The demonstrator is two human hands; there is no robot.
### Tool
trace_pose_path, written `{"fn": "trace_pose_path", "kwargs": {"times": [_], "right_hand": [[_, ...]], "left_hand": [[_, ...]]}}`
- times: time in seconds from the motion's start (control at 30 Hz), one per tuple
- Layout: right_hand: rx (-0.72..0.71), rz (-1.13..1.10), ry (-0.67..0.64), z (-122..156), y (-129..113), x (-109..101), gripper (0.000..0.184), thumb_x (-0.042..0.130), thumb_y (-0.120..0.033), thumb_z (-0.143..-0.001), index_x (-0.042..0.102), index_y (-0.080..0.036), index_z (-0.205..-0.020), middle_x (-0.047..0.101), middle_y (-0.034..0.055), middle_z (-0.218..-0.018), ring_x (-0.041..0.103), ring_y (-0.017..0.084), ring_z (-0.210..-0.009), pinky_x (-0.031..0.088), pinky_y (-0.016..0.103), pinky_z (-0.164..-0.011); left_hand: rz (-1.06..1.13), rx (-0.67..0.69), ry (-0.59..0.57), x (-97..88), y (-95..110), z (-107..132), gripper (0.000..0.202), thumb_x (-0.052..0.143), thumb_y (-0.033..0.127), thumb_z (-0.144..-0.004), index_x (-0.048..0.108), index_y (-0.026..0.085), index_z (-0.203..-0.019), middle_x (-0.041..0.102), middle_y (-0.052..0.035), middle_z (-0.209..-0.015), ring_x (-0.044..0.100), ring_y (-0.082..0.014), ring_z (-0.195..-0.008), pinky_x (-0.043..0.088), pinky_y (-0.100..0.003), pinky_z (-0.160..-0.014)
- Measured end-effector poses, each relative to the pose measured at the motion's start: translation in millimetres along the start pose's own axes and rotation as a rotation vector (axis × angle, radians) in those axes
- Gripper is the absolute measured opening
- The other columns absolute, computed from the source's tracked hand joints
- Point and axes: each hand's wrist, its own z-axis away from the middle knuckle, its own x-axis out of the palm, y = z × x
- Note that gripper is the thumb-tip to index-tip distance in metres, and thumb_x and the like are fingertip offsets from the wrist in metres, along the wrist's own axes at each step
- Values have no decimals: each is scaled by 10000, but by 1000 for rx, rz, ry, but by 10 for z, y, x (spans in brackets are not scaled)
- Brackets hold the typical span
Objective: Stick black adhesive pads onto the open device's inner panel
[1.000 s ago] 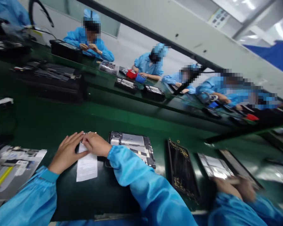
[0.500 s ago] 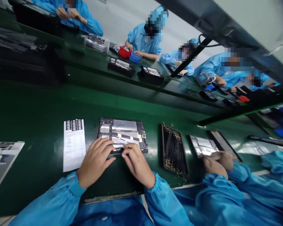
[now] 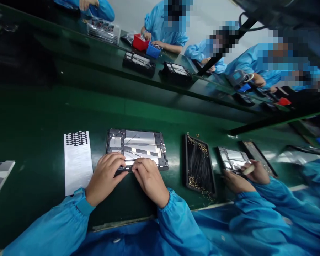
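Tablet chassis [image 3: 137,146] on belt, near edge under left hand [image 3: 104,177], right hand [image 3: 149,180]

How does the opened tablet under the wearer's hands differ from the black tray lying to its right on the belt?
The opened tablet lies lengthwise across the view, showing silver plates and black strips; the black tray runs away from the viewer and looks dark, with small gold specks along its edges. The left hand and right hand press on the tablet's near edge; nothing touches the tray. Both lie flat on the green belt.
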Motion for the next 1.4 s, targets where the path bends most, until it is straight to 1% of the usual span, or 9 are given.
{"fn": "trace_pose_path", "kwargs": {"times": [0.4, 0.47, 0.53, 0.6, 0.7, 0.87, 1.0, 1.23, 1.4], "right_hand": [[24, 145, 15, -55, -108, 14, 124, 506, -170, -1016, 617, -170, -961, 657, 93, -1060, 558, 240, -903, 467, 394, -797], [13, 61, 34, -34, -64, 13, 105, 529, -169, -1006, 625, -170, -965, 655, 90, -1047, 576, 241, -923, 492, 396, -820], [-8, -118, 66, 18, 13, 9, 90, 551, -164, -998, 633, -176, -1035, 642, 88, -1086, 595, 232, -1003, 516, 381, -884], [-5, -289, 122, 84, 97, 11, 153, 565, -155, -991, 628, -193, -1126, 618, 89, -1144, 599, 213, -1088, 522, 352, -948], [31, -370, 185, 147, 172, 34, 194, 575, -158, -987, 630, -217, -1163, 598, 87, -1146, 600, 202, -1098, 528, 345, -956], [23, -304, 182, 92, 156, 75, 91, 591, -189, -982, 648, -206, -1050, 607, 80, -1045, 589, 220, -997, 520, 370, -863], [36, -263, 156, 51, 139, 68, 61, 575, -188, -989, 636, -190, -995, 621, 77, -1023, 574, 225, -971, 490, 374, -848], [10, -183, 155, 73, 123, 70, 106, 540, -172, -1005, 638, -177, -1045, 648, 88, -1068, 574, 227, -998, 498, 381, -868], [-74, 20, 250, 150, 42, 183, 194, 488, -131, -1014, 644, -164, -1124, 692, 98, -1084, 621, 226, -1013, 548, 384, -894]], "left_hand": [[-101, 76, 2, 9, 3, -17, 114, 559, 235, -967, 670, 256, -985, 593, -44, -1219, 517, -267, -1218, 429, -462, -1016], [-139, 111, 3, -7, 9, -12, 111, 562, 229, -967, 669, 253, -981, 589, -46, -1226, 512, -272, -1227, 425, -468, -1024], [-185, 153, 8, -25, 20, -13, 108, 565, 223, -967, 664, 253, -998, 584, -50, -1235, 500, -278, -1243, 416, -477, -1040], [-218, 181, 7, -33, 36, -23, 101, 567, 223, -968, 658, 248, -1004, 580, -53, -1239, 485, -285, -1261, 405, -483, -1053], [-230, 158, 6, -11, 64, -57, 62, 584, 242, -965, 645, 229, -971, 582, -56, -1221, 490, -285, -1249, 408, -476, -1031], [-166, 124, -7, 60, 78, -109, 64, 574, 250, -978, 636, 238, -970, 600, -34, -1166, 528, -245, -1162, 415, -421, -951], [-117, 91, -7, 66, 89, -119, 84, 574, 246, -980, 642, 248, -931, 598, -23, -1127, 527, -231, -1122, 409, -401, -930], [-119, 104, 25, 78, 95, -116, 90, 569, 207, -976, 635, 235, -924, 595, -31, -1109, 521, -229, -1126, 420, -397, -931], [-157, 121, 68, 145, 118, -78, 80, 583, 196, -964, 641, 224, -917, 608, -36, -1095, 527, -240, -1136, 442, -415, -937]]}}
